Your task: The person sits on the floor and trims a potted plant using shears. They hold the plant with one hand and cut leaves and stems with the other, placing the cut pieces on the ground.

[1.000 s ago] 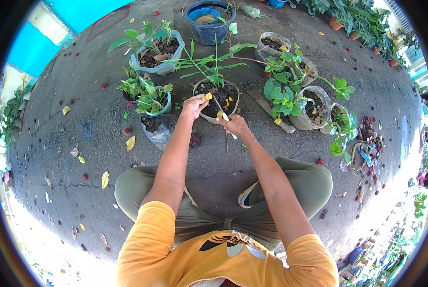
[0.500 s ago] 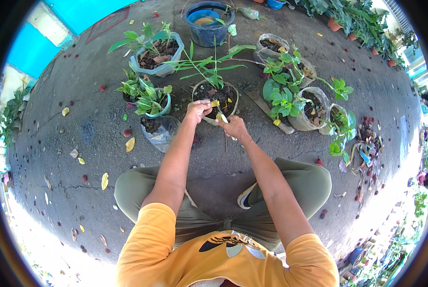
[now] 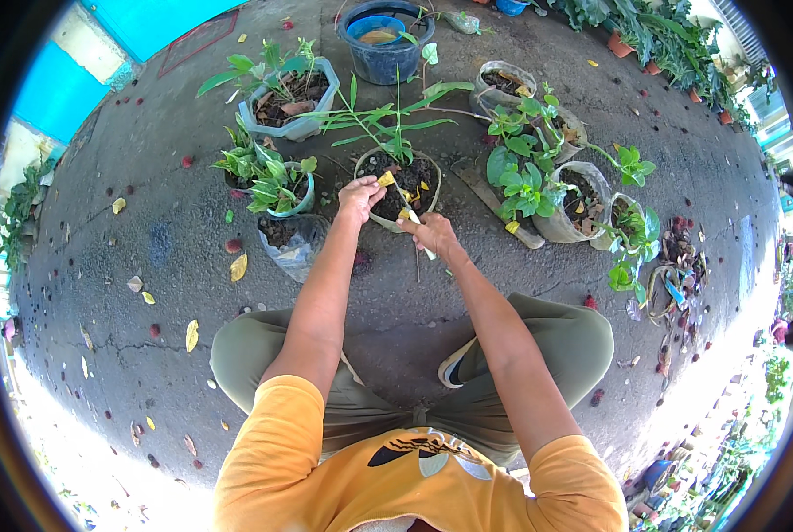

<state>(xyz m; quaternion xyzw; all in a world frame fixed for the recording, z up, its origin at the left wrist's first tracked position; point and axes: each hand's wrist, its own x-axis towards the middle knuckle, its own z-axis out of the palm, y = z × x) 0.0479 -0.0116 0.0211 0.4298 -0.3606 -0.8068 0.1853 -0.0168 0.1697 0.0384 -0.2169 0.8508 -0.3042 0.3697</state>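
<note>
I crouch on a concrete floor before a soil-filled pot holding a slender green plant. My left hand is at the pot's near rim, its fingers pinching a small yellow leaf piece. My right hand hovers just in front of the pot, closed around a thin pale stick-like tool with yellow bits at its tip. Both hands are close together over the pot's front edge.
Potted plants ring the spot: a grey pot back left, a small leafy pot, a plastic bag of soil, a blue bucket, leafy bag-pots to the right. Fallen leaves and red fruits dot the floor.
My hands have shifted slightly at the pot's front rim; the left hand has lifted a yellow leaf piece from the soil. The right hand stays low by the rim.
</note>
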